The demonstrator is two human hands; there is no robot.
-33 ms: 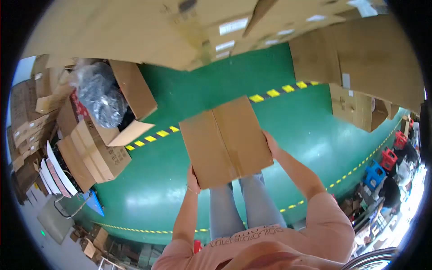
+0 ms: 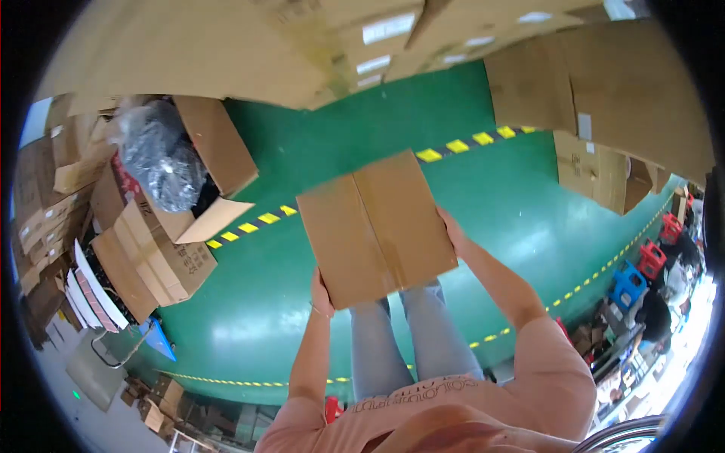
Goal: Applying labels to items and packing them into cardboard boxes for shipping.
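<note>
A closed brown cardboard box (image 2: 377, 230), with a taped seam down its top, is held out in front of my legs above the green floor. On its left side, near the lower corner, my left hand (image 2: 322, 293) presses against it. My right hand (image 2: 451, 232) grips the opposite side, a bit farther up. The fingers of both hands are partly hidden by the box, which tilts slightly, its right side farther away.
Tall stacked cartons (image 2: 279, 53) fill the far edge, and more cartons (image 2: 604, 83) stand at the far right. An open carton with a clear plastic bag (image 2: 162, 155) sits at left. Yellow-black tape (image 2: 457, 146) crosses the green floor. Blue and red stools (image 2: 627, 285) line the right.
The box and both hands have shifted very slightly away from me in the picture. My grip on it stays the same, and the surroundings have moved a little in view.
</note>
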